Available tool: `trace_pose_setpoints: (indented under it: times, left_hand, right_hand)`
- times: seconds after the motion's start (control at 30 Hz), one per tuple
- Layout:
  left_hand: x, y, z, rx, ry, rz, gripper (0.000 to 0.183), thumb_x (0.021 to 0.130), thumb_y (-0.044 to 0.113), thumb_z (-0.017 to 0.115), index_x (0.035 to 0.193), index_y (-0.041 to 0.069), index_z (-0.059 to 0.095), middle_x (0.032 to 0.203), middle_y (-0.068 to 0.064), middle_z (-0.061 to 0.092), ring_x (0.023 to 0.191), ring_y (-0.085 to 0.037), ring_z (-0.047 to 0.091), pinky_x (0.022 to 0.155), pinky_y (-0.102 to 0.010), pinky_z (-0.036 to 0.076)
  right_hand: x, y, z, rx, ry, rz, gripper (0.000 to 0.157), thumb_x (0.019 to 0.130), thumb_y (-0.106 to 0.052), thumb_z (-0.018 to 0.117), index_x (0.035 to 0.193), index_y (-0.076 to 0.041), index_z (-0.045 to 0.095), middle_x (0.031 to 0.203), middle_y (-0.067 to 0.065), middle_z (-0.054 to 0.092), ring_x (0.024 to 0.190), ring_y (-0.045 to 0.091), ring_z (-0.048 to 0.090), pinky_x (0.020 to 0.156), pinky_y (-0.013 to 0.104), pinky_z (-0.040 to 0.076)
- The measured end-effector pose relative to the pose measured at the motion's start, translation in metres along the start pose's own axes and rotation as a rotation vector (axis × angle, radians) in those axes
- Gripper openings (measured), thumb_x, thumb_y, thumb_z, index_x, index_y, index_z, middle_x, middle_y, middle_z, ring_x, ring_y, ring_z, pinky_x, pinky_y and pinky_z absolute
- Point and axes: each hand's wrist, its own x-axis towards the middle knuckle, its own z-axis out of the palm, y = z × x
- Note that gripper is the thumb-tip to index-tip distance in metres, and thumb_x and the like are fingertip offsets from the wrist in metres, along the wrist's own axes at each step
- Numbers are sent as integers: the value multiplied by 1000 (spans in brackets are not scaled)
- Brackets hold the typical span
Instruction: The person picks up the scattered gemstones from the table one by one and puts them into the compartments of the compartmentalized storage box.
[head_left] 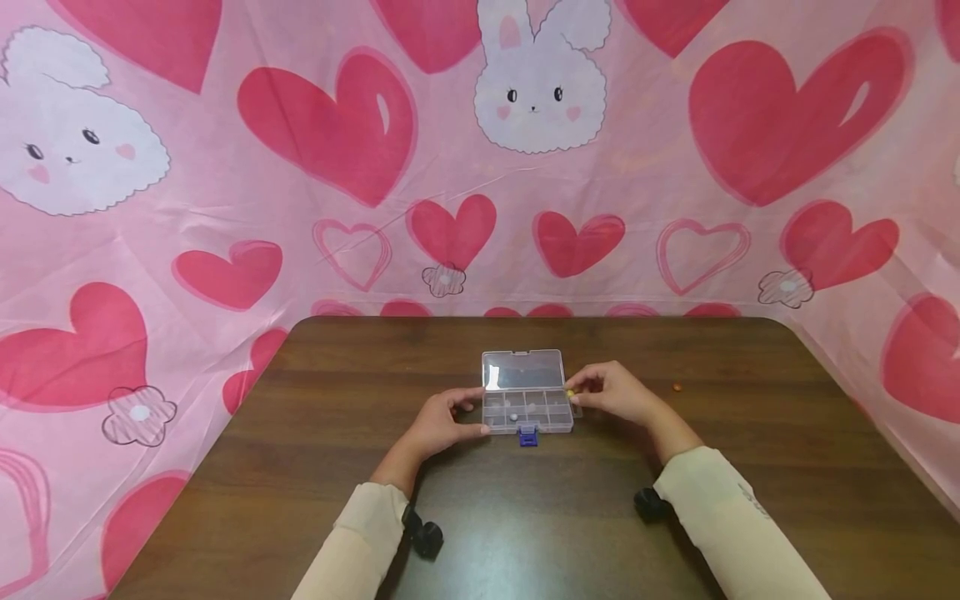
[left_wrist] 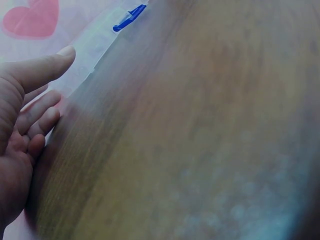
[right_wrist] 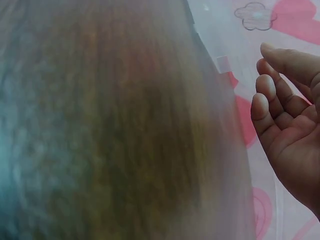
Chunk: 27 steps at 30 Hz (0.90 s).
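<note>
A clear plastic compartment box lies on the table in the head view with its lid tipped back. A blue latch hangs at its front, also visible in the left wrist view. Several small pale pieces sit in its compartments, among them a whitish one. My left hand holds the box's left end, thumb at the front corner and fingers farther back. At the right edge, my right hand pinches a tiny yellow piece between thumb and fingertips; its exact kind is too small to tell.
A small orange piece lies on the brown wooden table, right of my right hand. A small clear plastic part shows beside the box's right side. Behind the table hangs a pink cloth with hearts and rabbits.
</note>
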Motion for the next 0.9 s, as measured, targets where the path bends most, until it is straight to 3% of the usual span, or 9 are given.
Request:
trace_pose_setpoints:
  times: [0.2, 0.6, 0.9]
  left_hand:
    - [0, 1, -1, -5, 1, 1, 59, 73, 23, 87, 127, 14, 66, 117, -1, 66, 103, -20, 58, 93, -43, 44]
    - [0, -1, -1, -10, 7, 11, 58, 73, 23, 88, 126, 13, 67, 115, -1, 66, 103, -21, 59, 93, -44, 44]
    - [0, -1, 0, -11, 5, 3, 59, 73, 23, 88, 127, 14, 66, 117, -1, 66, 103, -20, 59, 94, -43, 44]
  right_hand:
    - [4, 4, 3, 7, -27, -15, 16, 81, 0, 76, 97, 4, 73, 84, 8, 70, 69, 13, 54, 57, 25, 47]
    - [7, 2, 4, -28, -41, 37, 16, 82, -3, 77, 98, -1, 75, 87, 5, 71, 71, 16, 52, 59, 25, 45]
    - [1, 1, 3, -22, -4, 32, 18, 82, -6, 78, 100, 0, 74, 84, 5, 68, 68, 17, 52, 56, 26, 47]
